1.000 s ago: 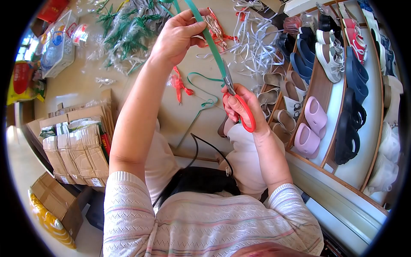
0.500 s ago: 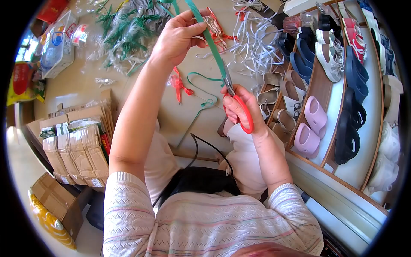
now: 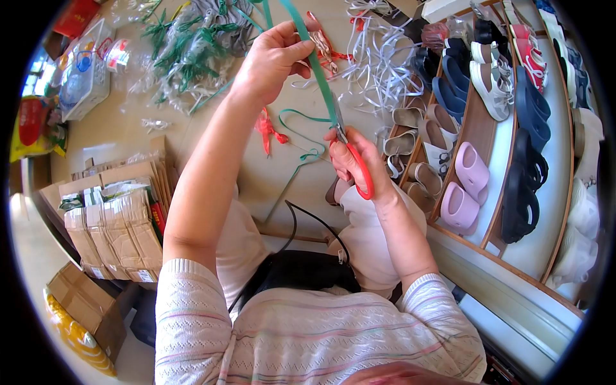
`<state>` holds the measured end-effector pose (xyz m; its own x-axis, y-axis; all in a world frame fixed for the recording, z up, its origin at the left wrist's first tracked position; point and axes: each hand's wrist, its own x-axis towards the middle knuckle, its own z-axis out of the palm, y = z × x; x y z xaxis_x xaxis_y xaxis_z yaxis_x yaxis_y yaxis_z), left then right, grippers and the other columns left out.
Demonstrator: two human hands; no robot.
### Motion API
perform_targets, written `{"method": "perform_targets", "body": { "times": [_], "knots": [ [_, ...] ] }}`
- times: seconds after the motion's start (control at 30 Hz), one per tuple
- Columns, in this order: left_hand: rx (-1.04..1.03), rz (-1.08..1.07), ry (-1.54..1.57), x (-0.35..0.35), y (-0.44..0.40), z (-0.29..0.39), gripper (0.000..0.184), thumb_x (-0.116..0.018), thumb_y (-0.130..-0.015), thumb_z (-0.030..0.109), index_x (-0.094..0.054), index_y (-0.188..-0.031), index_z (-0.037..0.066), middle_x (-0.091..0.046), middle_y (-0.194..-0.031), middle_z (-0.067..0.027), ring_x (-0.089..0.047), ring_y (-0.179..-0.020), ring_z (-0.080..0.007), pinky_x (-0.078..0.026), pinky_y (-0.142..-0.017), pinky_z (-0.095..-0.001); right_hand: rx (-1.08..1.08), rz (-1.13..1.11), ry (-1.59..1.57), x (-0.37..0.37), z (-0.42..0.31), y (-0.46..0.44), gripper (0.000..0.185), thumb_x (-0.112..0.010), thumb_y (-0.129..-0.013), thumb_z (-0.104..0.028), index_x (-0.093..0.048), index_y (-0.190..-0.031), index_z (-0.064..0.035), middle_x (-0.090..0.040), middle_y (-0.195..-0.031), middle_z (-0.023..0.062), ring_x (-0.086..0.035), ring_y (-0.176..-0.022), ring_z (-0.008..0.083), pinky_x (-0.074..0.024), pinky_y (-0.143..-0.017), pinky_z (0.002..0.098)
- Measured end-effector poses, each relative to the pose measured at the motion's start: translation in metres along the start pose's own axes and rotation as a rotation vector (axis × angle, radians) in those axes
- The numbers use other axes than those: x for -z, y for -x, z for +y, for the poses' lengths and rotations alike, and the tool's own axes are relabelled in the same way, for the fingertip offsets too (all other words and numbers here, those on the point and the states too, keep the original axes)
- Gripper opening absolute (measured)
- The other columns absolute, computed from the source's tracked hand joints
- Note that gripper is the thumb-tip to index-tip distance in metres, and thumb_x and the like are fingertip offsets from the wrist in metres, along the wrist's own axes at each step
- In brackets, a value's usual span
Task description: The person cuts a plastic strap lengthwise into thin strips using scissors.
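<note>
Between thumb and fingers, my left hand pinches a green ribbon near the top. My right hand is wrapped round the red handles of the scissors. Their metal blades lie along the lower part of the ribbon, just above my right fingers. From there a thin green strand curls down over the floor. A red ribbon bundle lies below my left hand, and another red and cream bundle is just right of it.
Green and clear strips are heaped at the upper left, white ribbons at the upper centre. A shoe rack fills the right side. Flattened cardboard and a white basket are on the left. A black bag rests on my lap.
My right hand and the scissors have shifted slightly left, and the red handles look closer together. My left hand has moved a little to the right with the ribbon.
</note>
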<state>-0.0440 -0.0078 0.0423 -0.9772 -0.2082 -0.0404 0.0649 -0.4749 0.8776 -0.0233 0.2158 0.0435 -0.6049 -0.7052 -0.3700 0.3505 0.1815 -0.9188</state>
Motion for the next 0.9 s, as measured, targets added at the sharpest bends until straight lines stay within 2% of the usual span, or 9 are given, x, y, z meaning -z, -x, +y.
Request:
{"method": "perform_targets", "body": {
  "times": [0.07,0.47,0.57,0.67,0.9],
  "knots": [
    [0.004,-0.003,-0.001,-0.002,0.0,-0.002,0.029,-0.055,-0.085,0.006,-0.053,-0.114,0.004,-0.058,-0.081,-0.001,-0.055,-0.068,-0.0079,-0.046,-0.056,-0.0211,-0.005,-0.028,-0.051,-0.001,-0.002,-0.001,0.034,-0.054,-0.088,-0.033,-0.046,-0.102,-0.0033,-0.036,-0.063,-0.0055,-0.031,-0.051,0.0023,-0.0283,-0.045,0.0179],
    [0.025,0.001,-0.016,-0.007,0.002,-0.002,0.028,-0.055,-0.085,0.006,-0.054,-0.113,0.004,-0.058,-0.081,-0.0006,-0.055,-0.069,-0.0078,-0.046,-0.057,-0.021,-0.078,0.071,0.086,-0.001,0.004,0.002,0.029,-0.052,-0.089,-0.033,-0.049,-0.094,-0.0041,-0.039,-0.056,-0.005,-0.033,-0.044,0.0023,-0.0273,-0.039,0.0171],
    [0.03,0.008,-0.059,-0.009,0.003,-0.002,0.027,-0.055,-0.085,0.006,-0.055,-0.111,0.004,-0.058,-0.081,-0.0006,-0.054,-0.068,-0.0079,-0.045,-0.057,-0.0208,0.04,0.031,0.144,0.0,0.003,-0.002,0.031,-0.052,-0.089,-0.034,-0.049,-0.095,-0.0035,-0.039,-0.056,-0.0049,-0.033,-0.044,0.0026,-0.0276,-0.039,0.0173],
    [0.031,0.017,-0.087,-0.012,0.003,-0.004,0.025,-0.054,-0.085,0.006,-0.056,-0.109,0.003,-0.058,-0.08,-0.0011,-0.054,-0.068,-0.0079,-0.045,-0.057,-0.0208,0.025,0.029,0.141,0.001,0.006,-0.003,0.034,-0.052,-0.089,-0.036,-0.049,-0.096,-0.003,-0.039,-0.056,-0.005,-0.033,-0.044,0.0023,-0.028,-0.039,0.0172],
    [0.025,0.038,-0.066,-0.014,0.003,-0.006,0.023,-0.055,-0.084,0.007,-0.057,-0.106,0.002,-0.059,-0.079,-0.002,-0.055,-0.067,-0.0081,-0.046,-0.057,-0.0214,0.012,0.115,0.151,-0.001,0.007,-0.002,0.027,-0.058,-0.086,-0.031,-0.052,-0.09,-0.0047,-0.041,-0.056,-0.0065,-0.033,-0.04,0.0013,-0.0268,-0.036,0.0169]
  ]
}}
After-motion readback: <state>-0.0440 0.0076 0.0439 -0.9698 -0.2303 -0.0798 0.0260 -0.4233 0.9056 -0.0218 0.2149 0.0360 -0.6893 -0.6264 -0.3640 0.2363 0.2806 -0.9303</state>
